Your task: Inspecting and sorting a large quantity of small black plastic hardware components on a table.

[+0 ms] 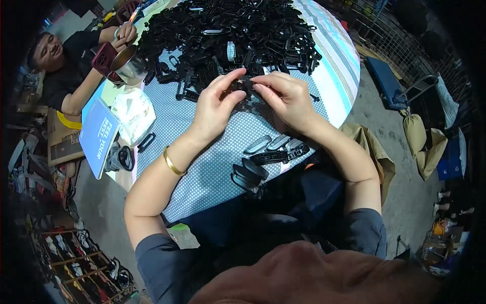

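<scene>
At the near edge of the heap of black parts (202, 43), our left hand (215, 107) and right hand (291, 99) clamp fingers on one dark piece (246, 87); light, even pressure should serve us.

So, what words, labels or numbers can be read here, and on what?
Blue booklet: large pale lettering on its cover, legible, but I don't copy print.
Brown cardboard: dark printing, too blurred to read fully.
Held black piece: any marking is too small to read.
</scene>
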Action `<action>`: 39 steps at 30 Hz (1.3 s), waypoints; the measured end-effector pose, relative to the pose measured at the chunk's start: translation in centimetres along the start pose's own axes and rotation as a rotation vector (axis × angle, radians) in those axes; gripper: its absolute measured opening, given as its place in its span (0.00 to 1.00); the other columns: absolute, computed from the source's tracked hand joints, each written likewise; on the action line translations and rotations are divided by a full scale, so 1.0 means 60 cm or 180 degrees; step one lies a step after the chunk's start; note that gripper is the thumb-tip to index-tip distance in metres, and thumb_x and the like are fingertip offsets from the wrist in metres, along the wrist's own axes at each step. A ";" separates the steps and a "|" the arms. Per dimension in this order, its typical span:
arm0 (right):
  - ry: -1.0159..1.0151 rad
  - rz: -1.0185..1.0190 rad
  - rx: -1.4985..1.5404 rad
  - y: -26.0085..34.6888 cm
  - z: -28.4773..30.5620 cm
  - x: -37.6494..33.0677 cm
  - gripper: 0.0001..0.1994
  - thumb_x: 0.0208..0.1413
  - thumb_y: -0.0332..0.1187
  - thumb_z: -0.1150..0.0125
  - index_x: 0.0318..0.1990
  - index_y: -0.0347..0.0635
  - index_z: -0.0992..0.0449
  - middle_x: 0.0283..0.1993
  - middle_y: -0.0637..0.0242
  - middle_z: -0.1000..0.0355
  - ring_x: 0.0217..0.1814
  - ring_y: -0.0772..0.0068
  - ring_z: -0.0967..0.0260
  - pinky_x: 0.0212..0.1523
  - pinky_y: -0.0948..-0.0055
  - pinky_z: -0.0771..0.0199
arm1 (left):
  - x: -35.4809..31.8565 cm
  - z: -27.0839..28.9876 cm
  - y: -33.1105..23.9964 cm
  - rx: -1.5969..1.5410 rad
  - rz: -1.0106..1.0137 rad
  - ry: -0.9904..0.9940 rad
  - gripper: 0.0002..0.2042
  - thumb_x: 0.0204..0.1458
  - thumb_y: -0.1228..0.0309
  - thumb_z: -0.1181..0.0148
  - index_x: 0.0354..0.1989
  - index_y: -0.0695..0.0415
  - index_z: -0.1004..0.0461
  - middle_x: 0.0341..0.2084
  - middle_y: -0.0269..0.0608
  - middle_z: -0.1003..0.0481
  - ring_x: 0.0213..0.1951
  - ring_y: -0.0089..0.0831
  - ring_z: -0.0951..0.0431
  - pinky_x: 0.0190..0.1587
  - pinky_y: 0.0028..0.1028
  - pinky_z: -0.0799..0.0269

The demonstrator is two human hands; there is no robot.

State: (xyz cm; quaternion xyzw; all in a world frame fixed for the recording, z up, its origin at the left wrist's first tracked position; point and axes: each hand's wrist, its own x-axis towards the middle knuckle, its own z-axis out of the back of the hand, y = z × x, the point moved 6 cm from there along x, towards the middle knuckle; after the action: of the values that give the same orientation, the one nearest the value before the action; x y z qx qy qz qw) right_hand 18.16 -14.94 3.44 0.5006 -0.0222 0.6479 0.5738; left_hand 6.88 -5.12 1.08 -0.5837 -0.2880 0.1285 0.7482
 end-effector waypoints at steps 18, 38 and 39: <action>0.0145 -0.0541 0.0108 -0.008 -0.017 -0.005 0.16 0.47 0.33 0.36 0.42 0.35 0.30 0.32 0.61 0.31 0.27 0.75 0.30 0.25 0.79 0.30 | -0.006 -0.006 0.001 -0.1338 0.0130 -0.0257 0.21 0.50 0.82 0.47 0.55 0.64 0.37 0.47 0.45 0.28 0.46 0.25 0.28 0.50 0.21 0.32; 0.1237 0.0016 -0.0488 0.003 -0.009 0.006 0.16 0.45 0.37 0.37 0.37 0.34 0.25 0.31 0.55 0.27 0.34 0.57 0.29 0.37 0.65 0.28 | 0.008 -0.003 -0.009 -0.0686 0.0292 0.0470 0.14 0.53 0.76 0.48 0.48 0.66 0.32 0.39 0.42 0.25 0.41 0.25 0.26 0.46 0.22 0.31; 0.1499 0.0104 -0.0579 -0.003 0.001 0.005 0.16 0.45 0.37 0.37 0.39 0.35 0.25 0.35 0.56 0.27 0.38 0.58 0.29 0.41 0.65 0.29 | 0.009 -0.007 -0.018 -0.0215 0.0122 0.0602 0.16 0.53 0.77 0.49 0.50 0.66 0.34 0.39 0.44 0.26 0.42 0.25 0.26 0.45 0.23 0.30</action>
State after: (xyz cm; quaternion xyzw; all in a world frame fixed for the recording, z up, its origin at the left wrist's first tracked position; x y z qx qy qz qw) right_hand 18.38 -14.69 3.58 0.2817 0.0458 0.7511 0.5953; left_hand 7.42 -5.49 2.19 -0.6235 -0.2091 0.0773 0.7493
